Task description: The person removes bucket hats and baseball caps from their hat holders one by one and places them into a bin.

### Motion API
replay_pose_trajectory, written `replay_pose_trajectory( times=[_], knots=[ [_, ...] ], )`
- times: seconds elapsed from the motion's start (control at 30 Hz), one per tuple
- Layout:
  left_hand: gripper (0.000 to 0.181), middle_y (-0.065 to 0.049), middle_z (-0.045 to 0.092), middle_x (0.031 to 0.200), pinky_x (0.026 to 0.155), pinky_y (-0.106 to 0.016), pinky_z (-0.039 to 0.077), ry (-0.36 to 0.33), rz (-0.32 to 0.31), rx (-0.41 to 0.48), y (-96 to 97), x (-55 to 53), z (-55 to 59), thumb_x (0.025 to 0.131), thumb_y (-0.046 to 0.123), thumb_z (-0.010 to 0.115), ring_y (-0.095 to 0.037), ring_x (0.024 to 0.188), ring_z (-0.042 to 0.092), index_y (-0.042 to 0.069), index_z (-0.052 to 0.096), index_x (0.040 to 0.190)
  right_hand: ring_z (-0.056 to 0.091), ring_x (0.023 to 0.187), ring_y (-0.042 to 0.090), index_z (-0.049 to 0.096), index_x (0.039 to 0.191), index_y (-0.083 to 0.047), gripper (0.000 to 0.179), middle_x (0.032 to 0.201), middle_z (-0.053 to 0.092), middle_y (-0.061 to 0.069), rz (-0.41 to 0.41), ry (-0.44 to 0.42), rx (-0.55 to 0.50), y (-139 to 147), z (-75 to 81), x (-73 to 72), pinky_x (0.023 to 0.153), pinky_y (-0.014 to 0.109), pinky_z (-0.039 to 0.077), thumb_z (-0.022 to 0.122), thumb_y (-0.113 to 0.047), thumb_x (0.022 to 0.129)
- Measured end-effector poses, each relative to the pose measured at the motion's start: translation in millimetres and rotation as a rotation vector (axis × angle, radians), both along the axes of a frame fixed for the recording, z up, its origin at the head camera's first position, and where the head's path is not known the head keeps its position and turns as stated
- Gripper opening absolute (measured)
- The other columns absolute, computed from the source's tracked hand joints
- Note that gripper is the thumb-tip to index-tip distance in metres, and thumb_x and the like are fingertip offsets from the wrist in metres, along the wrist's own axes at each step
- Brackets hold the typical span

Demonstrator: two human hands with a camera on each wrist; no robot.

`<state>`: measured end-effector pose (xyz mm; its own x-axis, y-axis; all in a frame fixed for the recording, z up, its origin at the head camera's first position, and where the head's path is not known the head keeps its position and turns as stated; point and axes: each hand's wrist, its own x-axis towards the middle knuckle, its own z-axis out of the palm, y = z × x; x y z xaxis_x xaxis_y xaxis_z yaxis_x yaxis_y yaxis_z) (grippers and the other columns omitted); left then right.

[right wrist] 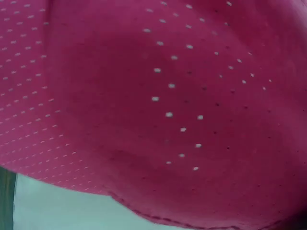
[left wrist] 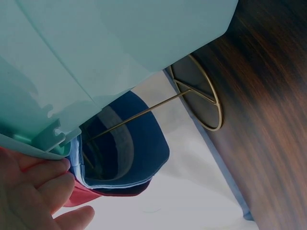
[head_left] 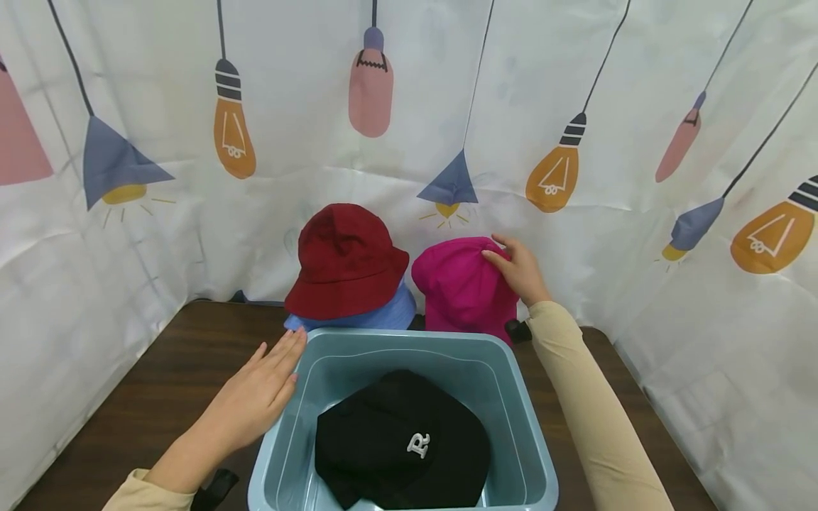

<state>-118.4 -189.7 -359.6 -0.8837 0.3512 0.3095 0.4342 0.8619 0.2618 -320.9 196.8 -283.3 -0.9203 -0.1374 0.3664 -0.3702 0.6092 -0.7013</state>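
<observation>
In the head view my right hand (head_left: 519, 270) holds the top right of a bright pink hat (head_left: 469, 287), thumb in front and fingers partly hidden behind it. The pink cloth (right wrist: 120, 96), dotted with pale specks, fills most of the right wrist view. My left hand (head_left: 258, 387) has its fingers straight, fingertips at the far left corner of a pale blue plastic bin (head_left: 409, 339). A black cap (head_left: 396, 433) with a white letter R lies inside the bin.
Behind the bin a dark red bucket hat (head_left: 348, 262) sits over a blue hat (head_left: 383, 312). A thin brass-coloured hat stand (left wrist: 218, 110) rises into the blue hat. White cloth (head_left: 287, 42) printed with lamps surrounds the dark wooden table (head_left: 166, 383) at the back and sides.
</observation>
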Motion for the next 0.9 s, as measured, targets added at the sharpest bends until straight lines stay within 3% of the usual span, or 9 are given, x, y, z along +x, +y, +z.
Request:
replay_pose_trajectory(
  times=[0.1, 0.23, 0.43, 0.6, 0.73, 0.9],
  knots=[
    [0.057, -0.018, 0.033, 0.148, 0.105, -0.058, 0.025, 0.0, 0.001, -0.003, -0.4, 0.3, 0.2, 0.094, 0.021, 0.052, -0.036, 0.136, 0.029, -0.004, 0.035, 0.143, 0.055, 0.089, 0.028, 0.064, 0.118, 0.002, 0.036, 0.101, 0.065, 0.02, -0.001, -0.006, 0.023, -3, 2.7, -1.7, 0.079, 0.037, 0.047, 0.063, -0.022, 0.091],
    [0.057, -0.018, 0.034, 0.148, 0.105, -0.059, 0.026, -0.006, 0.006, -0.002, -0.1, 0.6, 1.4, 0.094, 0.02, 0.052, -0.036, 0.136, 0.029, -0.004, 0.035, 0.143, 0.052, 0.078, 0.024, 0.069, 0.102, 0.002, 0.025, 0.085, 0.064, 0.017, -0.036, 0.058, 0.022, -7, 4.6, -2.8, 0.067, 0.029, 0.043, 0.065, -0.02, 0.09],
    [0.057, -0.017, 0.033, 0.148, 0.105, -0.059, 0.025, -0.013, 0.006, 0.005, 1.2, -0.1, 1.1, 0.094, 0.02, 0.052, -0.036, 0.137, 0.028, -0.003, 0.035, 0.143, 0.044, 0.068, 0.02, 0.059, 0.08, 0.002, 0.022, 0.067, 0.05, 0.009, -0.129, 0.189, -0.049, -8, 6.7, -4.1, 0.058, 0.023, 0.034, 0.068, -0.016, 0.088],
    [0.056, -0.017, 0.034, 0.148, 0.105, -0.059, 0.025, -0.005, 0.005, 0.009, 2.6, -0.7, 1.3, 0.094, 0.019, 0.052, -0.036, 0.137, 0.029, -0.004, 0.036, 0.143, 0.045, 0.074, 0.019, 0.056, 0.081, 0.003, 0.023, 0.076, 0.051, 0.011, -0.146, 0.288, -0.14, -5, 13.6, -2.7, 0.064, 0.024, 0.034, 0.069, -0.016, 0.086],
    [0.056, -0.017, 0.034, 0.148, 0.105, -0.058, 0.026, -0.006, 0.008, 0.006, 2.0, -0.5, 2.4, 0.094, 0.02, 0.052, -0.036, 0.137, 0.029, -0.003, 0.036, 0.143, 0.045, 0.079, 0.019, 0.057, 0.086, 0.004, 0.022, 0.082, 0.052, 0.013, -0.106, 0.317, -0.162, -4, 18.6, -0.1, 0.068, 0.026, 0.034, 0.068, -0.015, 0.088],
    [0.057, -0.017, 0.034, 0.148, 0.106, -0.057, 0.025, -0.007, 0.009, 0.003, -0.1, 0.4, 0.4, 0.094, 0.021, 0.052, -0.035, 0.137, 0.029, -0.003, 0.035, 0.143, 0.046, 0.075, 0.017, 0.061, 0.089, 0.002, 0.018, 0.077, 0.055, 0.012, -0.051, 0.325, -0.163, -5, 17.0, 1.9, 0.065, 0.025, 0.035, 0.067, -0.014, 0.088]
  ],
)
